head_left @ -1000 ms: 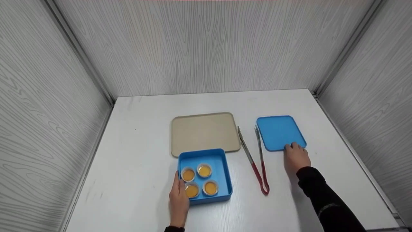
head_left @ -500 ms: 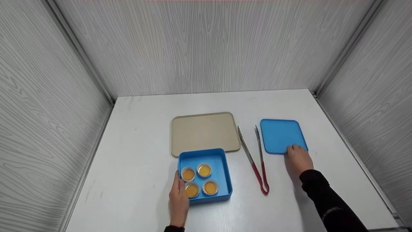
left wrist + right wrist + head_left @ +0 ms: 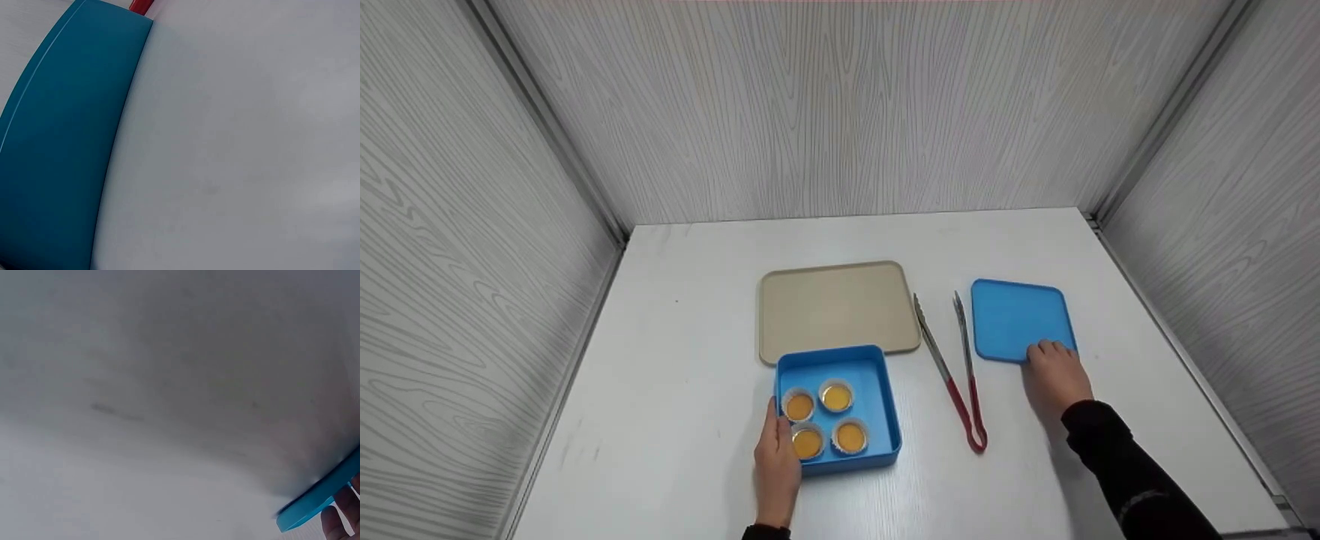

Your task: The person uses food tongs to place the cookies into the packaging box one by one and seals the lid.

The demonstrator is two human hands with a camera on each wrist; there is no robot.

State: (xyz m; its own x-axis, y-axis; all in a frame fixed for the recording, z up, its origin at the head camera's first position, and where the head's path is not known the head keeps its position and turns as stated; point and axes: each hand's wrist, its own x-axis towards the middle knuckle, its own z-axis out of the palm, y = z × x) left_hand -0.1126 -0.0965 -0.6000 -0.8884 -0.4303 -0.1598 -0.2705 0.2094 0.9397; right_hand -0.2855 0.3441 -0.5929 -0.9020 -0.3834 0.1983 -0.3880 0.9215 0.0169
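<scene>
A square blue box holds several egg tarts in pale cups. Against its left wall lies my left hand, with fingers fairly straight along the side. The left wrist view is partly filled by the blue box wall; the hand itself is hidden there. At the right, a flat blue lid lies on the table, and my right hand pinches its near edge. Fingertips curl at the lid's blue rim in the right wrist view.
A beige tray lies behind the box, its near edge close to the box's back wall. Metal tongs with red handles lie spread between the box and the lid. Pale wood-grain panels enclose the white table at the back and sides.
My right hand has drawn the lid slightly toward me and to the right, turning it a little clockwise. My left hand, the box, the tray and the tongs stay where they were.
</scene>
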